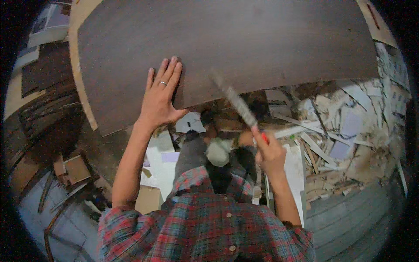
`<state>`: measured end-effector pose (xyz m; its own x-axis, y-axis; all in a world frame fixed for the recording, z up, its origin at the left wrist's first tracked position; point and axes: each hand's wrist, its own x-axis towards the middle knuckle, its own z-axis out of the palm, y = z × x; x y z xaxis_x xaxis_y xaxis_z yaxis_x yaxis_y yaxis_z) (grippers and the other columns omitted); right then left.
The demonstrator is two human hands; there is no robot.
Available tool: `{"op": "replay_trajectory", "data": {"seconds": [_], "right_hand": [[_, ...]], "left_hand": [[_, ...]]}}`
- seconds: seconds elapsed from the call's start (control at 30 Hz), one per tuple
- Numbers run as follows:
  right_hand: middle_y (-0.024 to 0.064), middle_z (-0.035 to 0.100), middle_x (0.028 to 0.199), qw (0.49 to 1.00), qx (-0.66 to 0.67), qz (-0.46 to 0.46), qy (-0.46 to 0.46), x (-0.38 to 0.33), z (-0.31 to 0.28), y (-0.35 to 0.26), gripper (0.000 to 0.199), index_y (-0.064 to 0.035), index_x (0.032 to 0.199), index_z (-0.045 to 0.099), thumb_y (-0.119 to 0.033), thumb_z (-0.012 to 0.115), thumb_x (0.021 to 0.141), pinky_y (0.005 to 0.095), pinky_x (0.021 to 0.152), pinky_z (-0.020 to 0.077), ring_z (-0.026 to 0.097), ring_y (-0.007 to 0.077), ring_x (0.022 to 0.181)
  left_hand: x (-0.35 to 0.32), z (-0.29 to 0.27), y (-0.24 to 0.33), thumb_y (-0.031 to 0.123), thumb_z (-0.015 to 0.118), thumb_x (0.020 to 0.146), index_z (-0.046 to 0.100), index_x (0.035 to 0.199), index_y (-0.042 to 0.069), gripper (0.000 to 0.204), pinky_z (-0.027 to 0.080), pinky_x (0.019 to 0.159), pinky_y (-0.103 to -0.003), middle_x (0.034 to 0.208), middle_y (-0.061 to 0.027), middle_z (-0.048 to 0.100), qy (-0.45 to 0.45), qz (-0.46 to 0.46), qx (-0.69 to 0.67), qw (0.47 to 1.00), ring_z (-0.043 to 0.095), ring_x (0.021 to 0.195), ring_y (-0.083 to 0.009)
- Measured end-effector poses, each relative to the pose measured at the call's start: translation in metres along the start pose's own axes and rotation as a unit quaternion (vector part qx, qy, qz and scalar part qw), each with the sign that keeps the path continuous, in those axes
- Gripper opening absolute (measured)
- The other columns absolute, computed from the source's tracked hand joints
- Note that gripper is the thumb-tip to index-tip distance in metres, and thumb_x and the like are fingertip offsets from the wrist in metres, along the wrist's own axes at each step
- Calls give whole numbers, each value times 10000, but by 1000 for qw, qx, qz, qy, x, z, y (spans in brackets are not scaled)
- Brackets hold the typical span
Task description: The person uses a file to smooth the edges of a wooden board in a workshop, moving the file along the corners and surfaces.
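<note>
A large dark brown board (244,39) spreads across the upper part of the view. My left hand (161,94) lies flat on it near its front edge, fingers stretched forward and thumb out along the edge, a ring on one finger. To the right, my right hand (270,153) is closed round the red handle of a tool with a long, narrow grey blade (238,105). Motion blurs the blade, so whether it is a file or a saw is unclear. It slants up and left across the board's front edge, its tip over the dark surface. Contact cannot be made out.
Wood offcuts and pale scraps (336,131) heap up at the right. Under the board's near edge, white panels (159,174) lie around my legs. A small brown wooden block (77,169) and curved dark strips (48,111) are at the left.
</note>
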<state>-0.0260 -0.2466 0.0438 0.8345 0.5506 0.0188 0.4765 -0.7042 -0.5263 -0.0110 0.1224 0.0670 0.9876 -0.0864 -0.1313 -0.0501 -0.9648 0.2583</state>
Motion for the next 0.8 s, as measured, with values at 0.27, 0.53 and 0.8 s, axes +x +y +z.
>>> {"op": "replay_trajectory", "data": {"seconds": [0.27,0.53,0.8], "right_hand": [[83,631,884,989,-39,86,110,35,-22,6,760,-275,1432,606,53,641,747,392,662,550,653,297,748],[147,670,889,966,-59,120,219,49,-42,110,690,-251,1440,596,61,603,825,432,650,508,637,325,738],[127,662,881,990,-101,84,51,-8,-24,24,648,-216,1410,610,71,580,831,390,651,544,637,310,696]], "left_hand": [[1,6,-9,408,899,582,228,1621,97,1275,161,1243,-571,1686,-86,239,25,16,-11,1000,208,1556,-311],[4,3,-1,322,898,563,303,1599,96,1216,180,1250,-527,1666,-77,292,39,20,-1,999,237,1547,-289],[2,1,2,317,877,580,292,1604,85,1202,156,1253,-523,1660,-107,302,43,12,19,999,262,1539,-306]]}}
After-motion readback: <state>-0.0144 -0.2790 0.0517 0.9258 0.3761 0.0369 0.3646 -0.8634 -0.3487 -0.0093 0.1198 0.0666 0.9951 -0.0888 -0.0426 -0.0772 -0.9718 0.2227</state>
